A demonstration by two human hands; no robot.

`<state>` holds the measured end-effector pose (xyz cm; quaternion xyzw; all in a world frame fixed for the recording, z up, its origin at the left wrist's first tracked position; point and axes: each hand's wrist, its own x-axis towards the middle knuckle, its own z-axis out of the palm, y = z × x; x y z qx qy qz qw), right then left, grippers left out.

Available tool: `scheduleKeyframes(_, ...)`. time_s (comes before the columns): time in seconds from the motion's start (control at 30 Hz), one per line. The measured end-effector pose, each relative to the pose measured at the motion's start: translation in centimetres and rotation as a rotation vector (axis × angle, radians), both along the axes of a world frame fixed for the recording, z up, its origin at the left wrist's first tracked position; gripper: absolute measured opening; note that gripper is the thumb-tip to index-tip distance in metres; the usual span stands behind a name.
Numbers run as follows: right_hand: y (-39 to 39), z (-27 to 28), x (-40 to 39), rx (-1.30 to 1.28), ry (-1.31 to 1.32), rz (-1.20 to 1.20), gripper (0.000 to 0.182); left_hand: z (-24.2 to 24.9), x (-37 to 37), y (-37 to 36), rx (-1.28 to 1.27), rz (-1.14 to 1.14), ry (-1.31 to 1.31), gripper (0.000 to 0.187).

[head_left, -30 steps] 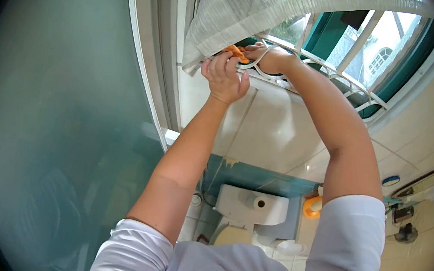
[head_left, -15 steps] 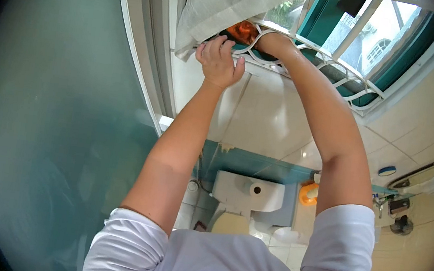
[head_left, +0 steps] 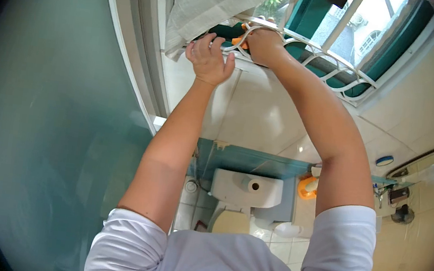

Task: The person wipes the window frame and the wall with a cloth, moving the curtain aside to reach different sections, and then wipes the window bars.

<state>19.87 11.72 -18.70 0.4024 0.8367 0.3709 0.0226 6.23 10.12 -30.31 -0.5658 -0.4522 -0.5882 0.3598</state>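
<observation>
My right hand (head_left: 264, 39) is at the white window grille (head_left: 324, 59), closed around a bright orange cloth (head_left: 238, 41). Only small parts of that cloth show, and the grille bars and my hand cover the rest. Some fingertips appear just above the top bar. My left hand (head_left: 209, 61) rests at the sill's left end, fingers spread, with nothing in it. Next to its fingertips hangs the lower edge of a white sheer curtain (head_left: 205, 9). Dark green window parts lie behind the grille.
A frosted glass panel (head_left: 57, 116) stands along my left. Below are a toilet (head_left: 231, 221) with a paper roll (head_left: 255, 186) on its tank, and an orange container (head_left: 307, 188) on a ledge. At right hangs an oval mirror (head_left: 417, 162) above a tap.
My right hand has drawn back toward me through the grille, and more of it shows. Less of the orange cloth is visible. The left hand keeps its spread pose.
</observation>
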Motion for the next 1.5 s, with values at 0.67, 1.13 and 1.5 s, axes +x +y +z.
scheduleKeyframes(0.67,8.3,-4.4,-1.5,-0.319,0.465,0.194,0.029,0.0,0.3,0.5,0.087,-0.032,-0.047,0.045)
scheduleKeyframes(1.13,8.4,-1.2,-5.6,-1.1,0.831,0.551,0.033,-0.4,0.2,0.7,0.122,0.002,-0.044,0.053)
scheduleKeyframes(1.5,10.5,-1.9,-6.3,-1.003,0.561,0.464,0.044,-0.3,0.0,0.7,0.143,0.019,-0.002,0.049)
